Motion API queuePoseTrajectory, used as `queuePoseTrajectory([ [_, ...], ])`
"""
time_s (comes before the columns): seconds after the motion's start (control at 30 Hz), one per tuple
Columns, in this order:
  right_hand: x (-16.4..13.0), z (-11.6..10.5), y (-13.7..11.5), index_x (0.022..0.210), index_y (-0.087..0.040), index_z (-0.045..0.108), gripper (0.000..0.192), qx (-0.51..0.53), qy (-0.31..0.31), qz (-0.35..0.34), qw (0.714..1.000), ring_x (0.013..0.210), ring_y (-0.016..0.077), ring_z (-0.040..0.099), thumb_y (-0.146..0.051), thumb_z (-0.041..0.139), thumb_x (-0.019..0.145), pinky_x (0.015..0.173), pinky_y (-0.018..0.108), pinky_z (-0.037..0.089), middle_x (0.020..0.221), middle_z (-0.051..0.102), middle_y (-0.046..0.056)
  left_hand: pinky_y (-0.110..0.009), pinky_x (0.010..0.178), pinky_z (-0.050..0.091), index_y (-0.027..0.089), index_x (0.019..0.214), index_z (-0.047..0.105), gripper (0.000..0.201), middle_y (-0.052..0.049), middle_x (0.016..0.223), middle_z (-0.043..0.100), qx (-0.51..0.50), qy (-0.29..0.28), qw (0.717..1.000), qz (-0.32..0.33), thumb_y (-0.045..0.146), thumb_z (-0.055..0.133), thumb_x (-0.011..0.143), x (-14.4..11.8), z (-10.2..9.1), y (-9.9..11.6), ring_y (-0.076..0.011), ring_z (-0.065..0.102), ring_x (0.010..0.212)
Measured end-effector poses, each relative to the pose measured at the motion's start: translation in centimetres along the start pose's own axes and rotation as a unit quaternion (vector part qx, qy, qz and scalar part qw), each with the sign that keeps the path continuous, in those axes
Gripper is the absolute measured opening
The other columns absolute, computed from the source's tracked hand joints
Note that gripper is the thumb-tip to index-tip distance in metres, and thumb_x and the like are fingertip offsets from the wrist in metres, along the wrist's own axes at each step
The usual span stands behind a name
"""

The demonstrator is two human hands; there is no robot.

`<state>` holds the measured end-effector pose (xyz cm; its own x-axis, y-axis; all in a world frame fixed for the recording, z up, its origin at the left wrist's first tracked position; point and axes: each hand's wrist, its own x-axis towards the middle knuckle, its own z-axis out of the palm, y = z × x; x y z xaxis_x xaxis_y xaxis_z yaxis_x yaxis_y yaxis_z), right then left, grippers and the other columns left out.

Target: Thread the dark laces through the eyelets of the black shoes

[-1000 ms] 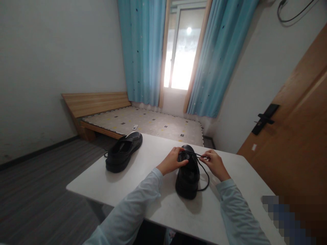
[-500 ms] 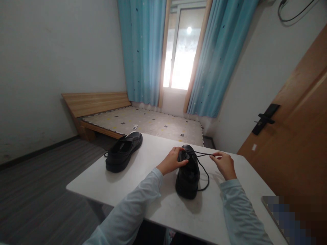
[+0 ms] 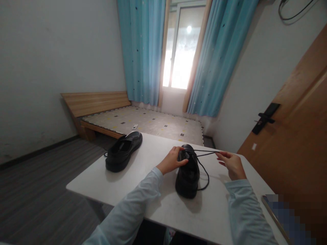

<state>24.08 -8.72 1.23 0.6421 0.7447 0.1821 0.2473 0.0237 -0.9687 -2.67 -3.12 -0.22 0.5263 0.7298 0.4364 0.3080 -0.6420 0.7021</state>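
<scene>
A black lace-up shoe (image 3: 188, 177) stands on the white table (image 3: 153, 190), toe pointing away from me. My left hand (image 3: 171, 161) rests on its left side near the eyelets, steadying it. My right hand (image 3: 231, 163) is off to the right of the shoe and pinches the black shoelace (image 3: 205, 154), which runs taut from the eyelets to my fingers. Another stretch of lace loops down on the table beside the shoe. A second black shoe (image 3: 123, 150) lies at the table's far left, untouched.
Behind the table stands a low wooden bed (image 3: 143, 124) under blue curtains (image 3: 143, 51) and a bright window. A wooden door (image 3: 293, 143) with a black handle is close on the right. A dark blurred object (image 3: 276, 211) lies at the table's near right corner.
My right hand has drawn away to the right from the shoe, pulling the lace out taut. My left hand and both shoes have stayed in place.
</scene>
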Motion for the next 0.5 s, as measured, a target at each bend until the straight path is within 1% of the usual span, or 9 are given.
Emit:
queuePoseTrajectory([
  [0.1,-0.3,0.0,-0.3,0.07,-0.016,0.059,0.042,0.066,-0.01,0.032,0.997,0.056,0.0163,0.062,-0.037,0.081,0.042,0.05,0.027,0.05,0.069,0.067,0.006,-0.041,0.095,0.043,0.016,0.113,0.048,0.047,-0.011,0.112,0.051,0.0,-0.003,1.0,-0.002,0.033,0.064,0.073,0.0,0.0,0.0,-0.0231,0.052,0.105],
  [0.2,-0.5,0.1,-0.5,0.072,-0.018,0.053,0.041,0.11,-0.012,0.024,0.994,0.059,0.0171,0.065,-0.037,0.08,0.047,0.052,0.027,0.052,0.072,0.069,0.006,-0.04,0.095,0.042,0.015,0.113,0.049,0.047,-0.011,0.112,0.051,0.003,-0.003,1.0,-0.001,0.034,0.064,0.073,0.0,0.0,0.0,-0.0233,0.052,0.105],
  [0.3,-0.4,0.3,-0.6,0.074,-0.019,0.05,0.038,0.133,-0.005,-0.013,0.991,0.061,0.0162,0.065,-0.036,0.077,0.052,0.057,0.029,0.054,0.065,0.068,0.003,-0.04,0.095,0.042,0.015,0.112,0.049,0.046,-0.011,0.112,0.051,0.006,-0.003,1.0,0.0,0.034,0.064,0.073,0.0,0.0,0.0,-0.0235,0.051,0.107],
  [0.4,-0.5,0.5,-0.9,0.077,-0.019,0.051,0.032,0.135,-0.009,-0.06,0.989,0.06,0.016,0.065,-0.036,0.072,0.06,0.062,0.032,0.055,0.06,0.063,-0.001,-0.04,0.095,0.042,0.017,0.112,0.049,0.046,-0.01,0.112,0.051,0.008,0.0,1.0,-0.003,0.034,0.064,0.073,0.0,0.0,0.0,-0.0236,0.05,0.108],
  [0.5,-0.6,0.5,-1.3,0.081,-0.019,0.051,0.028,0.121,-0.008,-0.089,0.989,0.053,0.014,0.062,-0.036,0.068,0.065,0.059,0.032,0.053,0.06,0.058,-0.004,-0.04,0.095,0.042,0.017,0.112,0.049,0.046,-0.01,0.112,0.051,0.004,0.0,1.0,-0.005,0.034,0.064,0.073,0.0,0.0,0.0,-0.0234,0.05,0.108],
])
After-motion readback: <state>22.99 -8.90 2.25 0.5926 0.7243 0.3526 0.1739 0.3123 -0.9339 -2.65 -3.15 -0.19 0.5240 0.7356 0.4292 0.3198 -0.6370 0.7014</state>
